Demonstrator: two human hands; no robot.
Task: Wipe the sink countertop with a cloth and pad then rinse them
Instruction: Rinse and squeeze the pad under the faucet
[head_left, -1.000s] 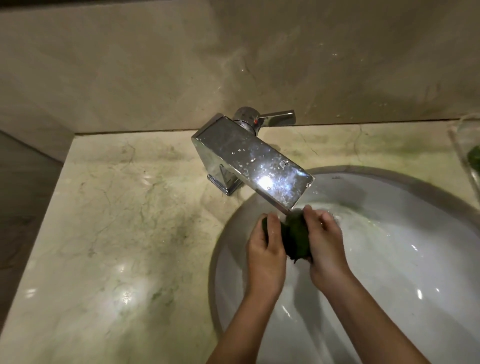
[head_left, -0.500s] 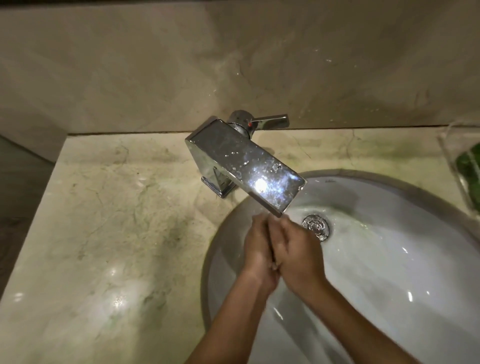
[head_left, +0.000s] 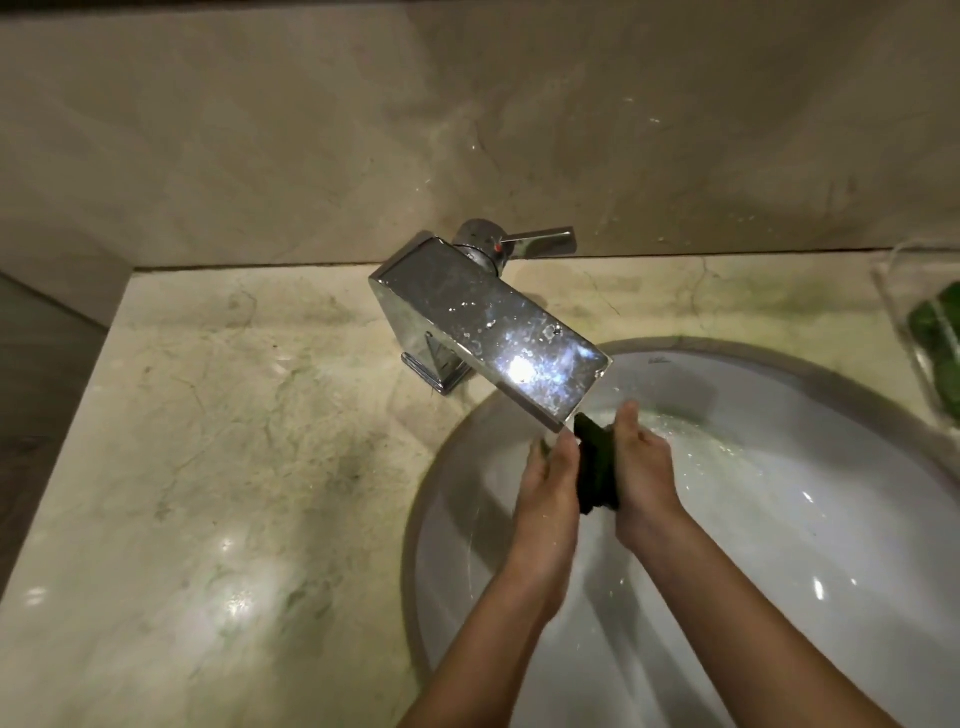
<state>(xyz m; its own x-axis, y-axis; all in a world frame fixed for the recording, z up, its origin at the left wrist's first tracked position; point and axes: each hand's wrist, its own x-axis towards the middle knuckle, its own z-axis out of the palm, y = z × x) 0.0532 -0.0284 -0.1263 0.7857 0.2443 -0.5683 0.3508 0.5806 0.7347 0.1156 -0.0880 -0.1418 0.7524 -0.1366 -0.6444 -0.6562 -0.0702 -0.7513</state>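
A dark green scouring pad (head_left: 597, 465) sits squeezed between my two hands, just under the spout of the chrome faucet (head_left: 493, 332), over the white sink basin (head_left: 779, 519). My left hand (head_left: 550, 486) presses its left side with the fingers pointing up. My right hand (head_left: 641, 470) holds the pad's right side, thumb raised toward the spout. Whether water runs from the spout is hard to tell; the basin behind my hands looks wet. No cloth shows.
The marble countertop (head_left: 234, 467) stretches left of the basin, wet and green-stained. The faucet's lever (head_left: 540, 241) points right, near the back wall. A clear container (head_left: 914, 332) with something green inside stands at the right edge.
Half a second ago my hands were pressed together and hid the pad. They have since parted slightly, and the green pad shows between them again.
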